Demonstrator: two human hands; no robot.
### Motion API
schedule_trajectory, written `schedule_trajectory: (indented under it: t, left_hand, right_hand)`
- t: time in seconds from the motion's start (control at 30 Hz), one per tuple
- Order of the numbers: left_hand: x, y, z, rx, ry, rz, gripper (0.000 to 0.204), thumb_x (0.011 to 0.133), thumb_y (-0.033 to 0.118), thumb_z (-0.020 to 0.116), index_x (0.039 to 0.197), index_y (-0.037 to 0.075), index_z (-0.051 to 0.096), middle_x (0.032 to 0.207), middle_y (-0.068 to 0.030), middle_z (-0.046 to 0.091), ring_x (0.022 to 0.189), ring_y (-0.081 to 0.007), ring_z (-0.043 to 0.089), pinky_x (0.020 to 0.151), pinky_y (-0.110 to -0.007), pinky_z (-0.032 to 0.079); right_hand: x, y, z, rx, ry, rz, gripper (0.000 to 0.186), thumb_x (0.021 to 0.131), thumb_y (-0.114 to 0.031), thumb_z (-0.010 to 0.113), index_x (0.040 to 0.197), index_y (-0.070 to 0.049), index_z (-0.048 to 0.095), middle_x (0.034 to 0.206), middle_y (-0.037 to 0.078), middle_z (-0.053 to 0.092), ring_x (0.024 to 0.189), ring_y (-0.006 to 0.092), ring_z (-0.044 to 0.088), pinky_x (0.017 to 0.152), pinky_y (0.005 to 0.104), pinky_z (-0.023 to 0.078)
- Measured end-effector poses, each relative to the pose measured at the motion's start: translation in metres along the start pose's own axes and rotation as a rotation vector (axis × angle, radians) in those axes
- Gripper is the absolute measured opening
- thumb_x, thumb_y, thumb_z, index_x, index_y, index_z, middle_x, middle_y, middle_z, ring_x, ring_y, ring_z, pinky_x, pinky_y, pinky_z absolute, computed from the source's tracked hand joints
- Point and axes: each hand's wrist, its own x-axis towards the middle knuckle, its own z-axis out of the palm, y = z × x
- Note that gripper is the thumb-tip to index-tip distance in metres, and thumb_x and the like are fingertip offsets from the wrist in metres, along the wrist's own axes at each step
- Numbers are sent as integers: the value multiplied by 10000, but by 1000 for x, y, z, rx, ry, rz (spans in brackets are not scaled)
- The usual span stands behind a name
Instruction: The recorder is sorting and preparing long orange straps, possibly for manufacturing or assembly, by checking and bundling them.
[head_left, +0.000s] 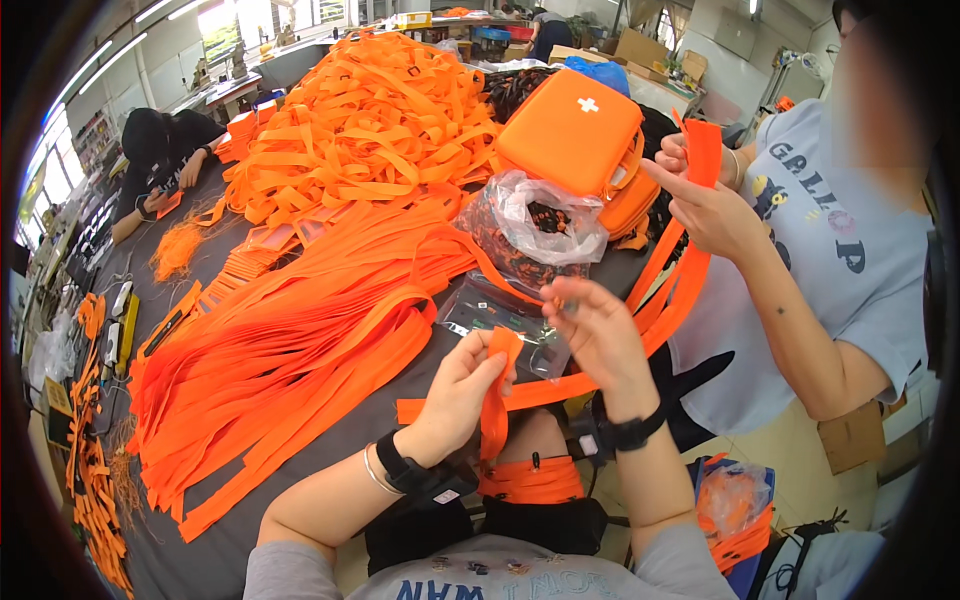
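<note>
Nearby, clear plastic bag (545,225) beside orange case (575,130)

Clear crinkled plastic bag (540,225) beside flat clear packet (500,315).

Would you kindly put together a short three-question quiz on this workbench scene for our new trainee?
1. True or false: the left hand pinches a folded orange strap.
2. Which lies nearest the right hand? A) the orange zip case with a white cross B) the clear plastic bag of small dark parts C) the heap of cut strap loops
3. Fill in: the person standing at the right holds up an orange ____ between both hands.

Key: 1 true; 2 B; 3 strap.
</note>
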Motion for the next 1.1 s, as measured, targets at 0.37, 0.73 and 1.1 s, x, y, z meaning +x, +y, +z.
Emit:
schedule_trajectory:
  t: [0.37, 0.73, 1.1]
  left_hand:
    - [-5, 2, 10, 148, 25, -80, 198, 862, 83, 625, 1032, 27, 540, 786, 29, 553, 639, -30, 456, 576, -175, 362]
    - [-5, -5, 8, -129, -40, -242, 72, 875, 78, 607, 928, 33, 587, 717, 24, 536, 621, -45, 450, 578, -190, 366]
    - [-7, -9, 4, -221, -70, -288, 67, 890, 91, 592, 916, 31, 576, 691, 16, 517, 590, -58, 442, 568, -203, 367]
  right_hand:
    - [-64, 42, 27, -367, 132, -236, 202, 874, 43, 534, 1071, 35, 575, 1059, 116, 636, 977, 143, 594, 850, 254, 466]
    - [-72, 43, 35, -560, 139, -332, 276, 879, 32, 525, 1153, 12, 544, 1155, 121, 613, 948, 148, 605, 803, 259, 477]
    - [-74, 40, 24, -1270, 70, -698, 333, 719, 59, 643, 1042, -15, 608, 983, 110, 595, 845, 270, 619, 704, 329, 522]
